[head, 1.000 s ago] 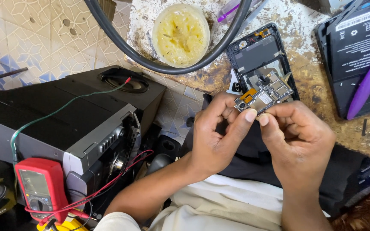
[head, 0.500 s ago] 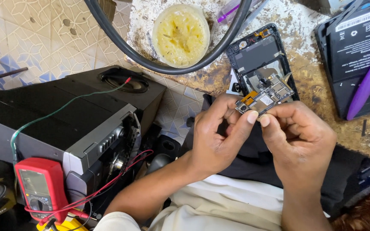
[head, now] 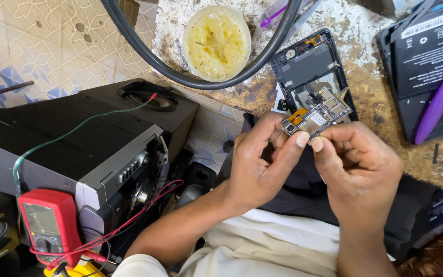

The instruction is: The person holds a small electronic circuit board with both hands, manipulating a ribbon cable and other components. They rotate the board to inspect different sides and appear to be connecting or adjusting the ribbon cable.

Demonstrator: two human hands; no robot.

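**Both hands pinching a small circuit board over the open phone frame**

Left hand (head: 260,169) and right hand (head: 357,174) both grip the circuit board (head: 316,117), thumb and forefinger of each closed on its near edge. Board is small, roughly rectangular, silver metal shields on top, an orange-gold flex patch at its left end, and what looks like a camera module at the lower left corner. It's held tilted, just above the lower half of the phone frame (head: 308,64).

Phone frame: black, gutted, lying face-down on the tabletop (head: 375,102), dark grey plate in the upper half, bare cavity below where the board hovers.

Containers: round white tub (head: 216,43) at the top, filled with yellowish paste, surface churned up. A thick black cable (head: 144,48) loops around it on the near side.

Right edge: second black phone back (head: 426,56) with a labelled battery showing, purple tool (head: 442,97) lying across it.

Left of the person: black and silver stereo unit (head: 93,149) on the tiled floor (head: 37,46), green wire (head: 73,134) over it, red multimeter (head: 47,225) with red leads in front.
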